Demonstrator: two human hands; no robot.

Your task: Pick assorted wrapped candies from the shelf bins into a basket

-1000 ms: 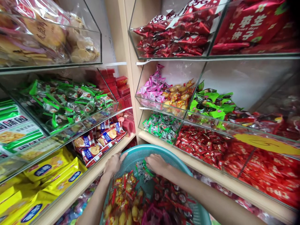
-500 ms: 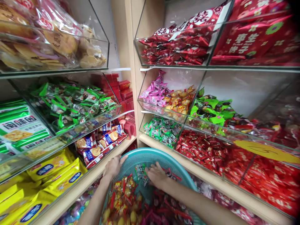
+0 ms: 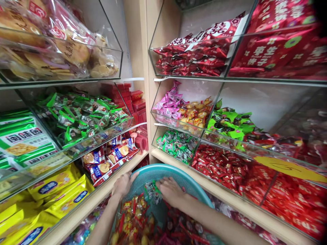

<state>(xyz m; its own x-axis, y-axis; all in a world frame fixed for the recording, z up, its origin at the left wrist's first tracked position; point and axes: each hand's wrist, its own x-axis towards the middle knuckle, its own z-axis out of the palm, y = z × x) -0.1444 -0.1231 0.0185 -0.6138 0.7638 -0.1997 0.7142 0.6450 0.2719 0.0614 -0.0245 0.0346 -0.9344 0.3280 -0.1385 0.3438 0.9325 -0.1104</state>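
Observation:
A teal plastic basket point(image 3: 163, 169) stands low in the corner between two shelf units. My left hand point(image 3: 123, 185) is closed on its left rim, thumb lying along the edge. Inside the basket, my right hand point(image 3: 170, 191) has its fingers curled against small green-wrapped candies point(image 3: 152, 192); the fingertips are partly hidden. Nearer to me in the basket lie yellow-and-red wrapped candies point(image 3: 133, 217) on the left and dark red wrapped candies point(image 3: 185, 224) on the right.
Wooden shelf edges flank the basket. At right, glass bins hold green candies point(image 3: 176, 144) and red candies point(image 3: 219, 163) behind a yellow price tag point(image 3: 291, 169). At left are yellow packs point(image 3: 56, 190), biscuit packs point(image 3: 112, 158) and green-wrapped snacks point(image 3: 81, 115).
The view has tilted slightly, so the upper shelves sit lower in the picture. My right hand has shifted a little over the green candies; my left hand stays on the rim.

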